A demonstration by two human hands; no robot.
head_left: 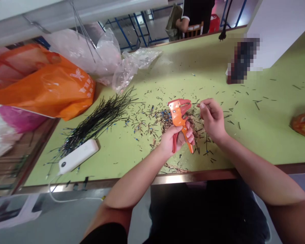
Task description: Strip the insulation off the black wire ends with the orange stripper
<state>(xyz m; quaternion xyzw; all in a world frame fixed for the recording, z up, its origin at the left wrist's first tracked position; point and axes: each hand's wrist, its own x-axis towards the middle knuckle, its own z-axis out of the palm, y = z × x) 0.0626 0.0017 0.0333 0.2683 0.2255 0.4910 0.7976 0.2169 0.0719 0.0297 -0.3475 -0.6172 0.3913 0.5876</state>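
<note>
My left hand (170, 139) is wrapped round the handles of an orange and red wire stripper (178, 113), whose jaws point up and to the right. Just right of those jaws, my right hand (214, 118) pinches a thin black wire (195, 104) between thumb and forefinger. The wire's end lies close by the jaws; whether it sits between them I cannot tell. Under the tool is a heap of cut wire scraps (165, 118), some with blue bits. A bundle of long black wires (99, 117) lies to the left on the green table (127, 152).
A white power bank (78, 156) with a cable lies by the wire bundle. An orange bag (66, 84) and clear plastic bags (109, 54) fill the back left. A white box-like block (274, 37) stands back right. Across the table is another person (197, 15).
</note>
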